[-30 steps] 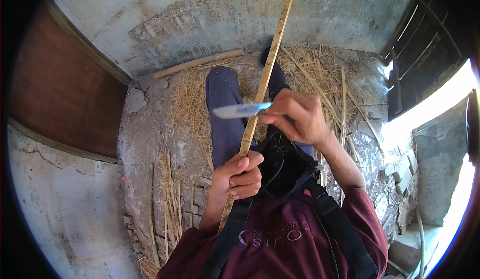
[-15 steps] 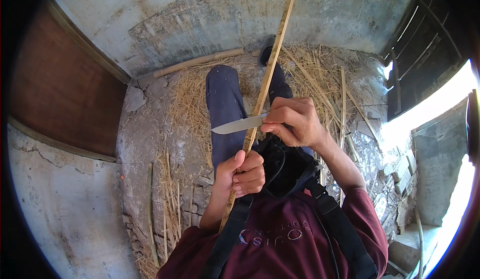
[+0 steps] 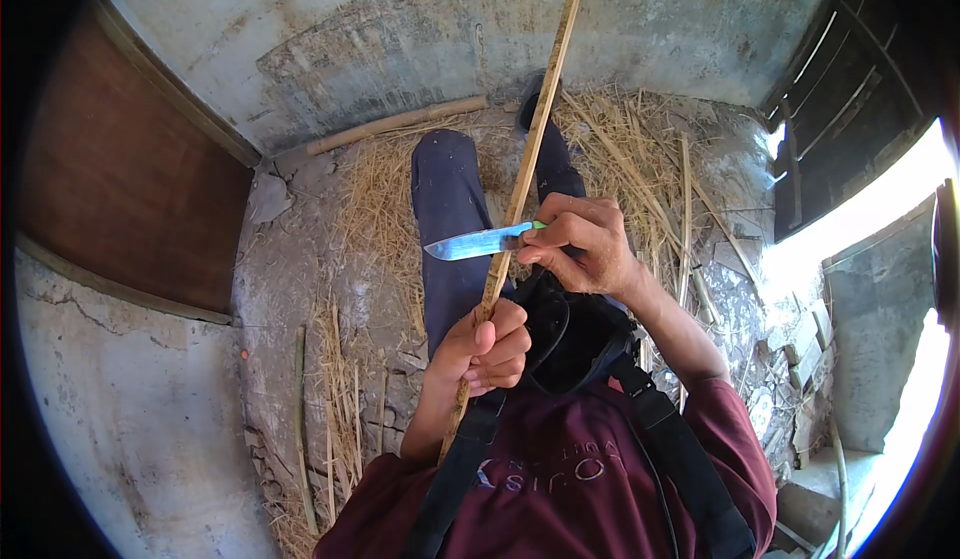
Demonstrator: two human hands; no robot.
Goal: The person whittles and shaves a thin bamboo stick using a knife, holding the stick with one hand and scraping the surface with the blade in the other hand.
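Observation:
A long, narrow strip of split bamboo (image 3: pixel 541 119) slants from my chest up past my knees toward the far wall. Low on the strip, my left hand (image 3: pixel 484 347) is wrapped round it with the thumb on top. My right hand (image 3: pixel 580 243) grips a knife (image 3: pixel 470 245) by its handle, of which only a bit of green shows. The blade lies across the strip above my left hand, its tip pointing left over my trouser leg (image 3: pixel 447 184). The rest of the handle is hidden by my fingers.
Straw-like shavings (image 3: pixel 375 199) cover the floor round my legs. A bamboo pole (image 3: pixel 400 124) lies along the far wall (image 3: pixel 420 39). More strips (image 3: pixel 686 209) rest at the right, and a green stick (image 3: pixel 301 419) lies at the left. An open black bag (image 3: pixel 575 344) sits at my lap.
The knife blade has turned slightly and now shines blue, with green showing at the handle. The strip's far end has shifted a little left. Both hands keep their holds.

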